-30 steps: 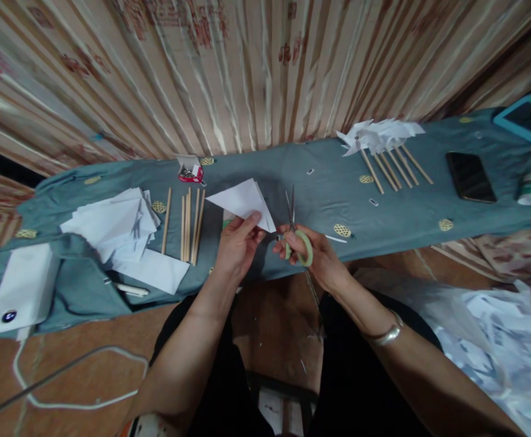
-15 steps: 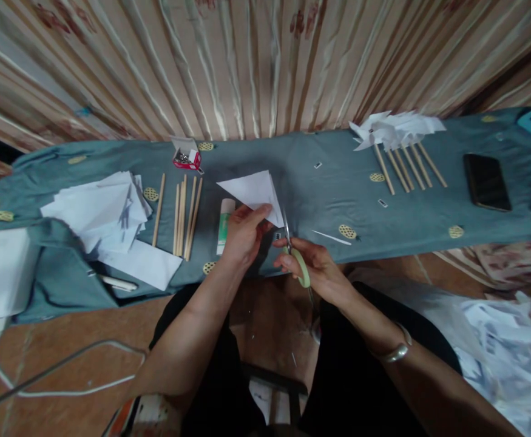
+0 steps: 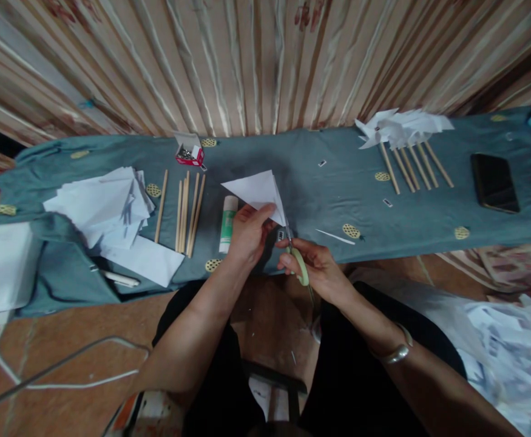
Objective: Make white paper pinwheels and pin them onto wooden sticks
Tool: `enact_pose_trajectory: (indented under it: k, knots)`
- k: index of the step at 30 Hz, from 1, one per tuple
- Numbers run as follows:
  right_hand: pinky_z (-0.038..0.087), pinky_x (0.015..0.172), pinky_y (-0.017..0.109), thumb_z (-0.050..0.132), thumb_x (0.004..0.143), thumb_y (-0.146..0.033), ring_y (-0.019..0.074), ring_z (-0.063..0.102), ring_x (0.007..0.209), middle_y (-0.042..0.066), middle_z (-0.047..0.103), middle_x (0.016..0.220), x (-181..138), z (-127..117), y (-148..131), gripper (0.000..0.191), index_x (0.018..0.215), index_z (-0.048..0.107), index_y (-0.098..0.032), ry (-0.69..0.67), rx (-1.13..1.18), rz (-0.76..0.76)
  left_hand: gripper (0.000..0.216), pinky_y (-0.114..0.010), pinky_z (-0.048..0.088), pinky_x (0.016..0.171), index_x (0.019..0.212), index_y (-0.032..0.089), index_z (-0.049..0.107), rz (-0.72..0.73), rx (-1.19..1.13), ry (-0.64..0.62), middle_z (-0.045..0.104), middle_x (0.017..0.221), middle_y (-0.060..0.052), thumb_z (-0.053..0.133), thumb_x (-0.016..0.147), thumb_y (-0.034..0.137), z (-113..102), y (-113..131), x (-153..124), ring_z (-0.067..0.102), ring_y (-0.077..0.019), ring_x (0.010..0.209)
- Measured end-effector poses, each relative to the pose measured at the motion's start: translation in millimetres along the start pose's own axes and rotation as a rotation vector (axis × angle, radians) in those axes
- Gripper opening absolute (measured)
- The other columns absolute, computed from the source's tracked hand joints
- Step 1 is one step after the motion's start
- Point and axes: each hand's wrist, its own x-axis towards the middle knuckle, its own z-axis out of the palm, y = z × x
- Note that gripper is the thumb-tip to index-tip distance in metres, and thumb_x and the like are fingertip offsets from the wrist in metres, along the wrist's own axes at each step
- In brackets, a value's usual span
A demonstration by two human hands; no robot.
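My left hand [image 3: 252, 233] pinches a folded white paper triangle [image 3: 256, 189], thumb on top, above the cloth. In my right hand [image 3: 317, 267] are scissors with pale green handles [image 3: 301, 267]; their blades meet the paper's lower right corner. Whether the blades are parted there I cannot make out. Just left of my left hand a green and white glue stick [image 3: 227, 226] lies on the cloth. A thin paper strip [image 3: 335, 237] rests to the right of the scissors.
Wooden sticks [image 3: 184, 212] and a pile of white paper [image 3: 96, 206] lie left on the green cloth [image 3: 311, 194]. A small red box [image 3: 189, 152] of metal pieces stands behind. Paper pinwheels on sticks [image 3: 406, 130] and a phone [image 3: 494, 182] lie right; a white device [image 3: 3, 267] sits far left.
The scissor blades have come lower and closer along the paper's right edge, with less blade showing. The whole view has shifted slightly; both hands keep their hold.
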Motion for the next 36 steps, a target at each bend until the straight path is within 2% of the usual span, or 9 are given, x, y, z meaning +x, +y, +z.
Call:
enact_pose_trajectory:
  k: [16,24,36]
  knots:
    - [0.045,0.055,0.024,0.071,0.077,-0.056,0.012,0.057,0.06,-0.002,0.063,0.066,-0.4,2.5,3.5,0.043,0.101,0.068,-0.02,0.002,0.03,0.019,0.021,-0.019,0.048,0.055,0.073,0.017,0.064,-0.005,-0.032,0.005,0.068,0.066,0.003,0.078,0.057,0.016,0.5,-2.6,0.4,0.059,-0.008,0.056]
    - [0.05,0.058,0.025,0.076,0.072,-0.055,0.013,0.061,0.06,-0.002,0.065,0.065,-1.4,4.0,2.8,0.043,0.095,0.066,-0.02,0.022,0.068,0.042,0.023,-0.022,0.051,0.063,0.077,0.016,0.066,-0.003,-0.017,0.009,0.07,0.074,0.001,0.078,0.057,0.018,1.1,-5.0,2.9,0.063,-0.0104,0.064]
    - [0.05,0.058,0.025,0.073,0.076,-0.056,0.0143,0.065,0.061,-0.001,0.067,0.066,-0.9,0.9,5.5,0.042,0.099,0.067,-0.021,0.062,0.028,0.027,0.022,-0.022,0.048,0.06,0.077,0.015,0.068,-0.024,0.005,-0.053,0.071,0.073,0.001,0.079,0.058,0.018,1.2,-9.1,-1.7,0.061,-0.0093,0.061]
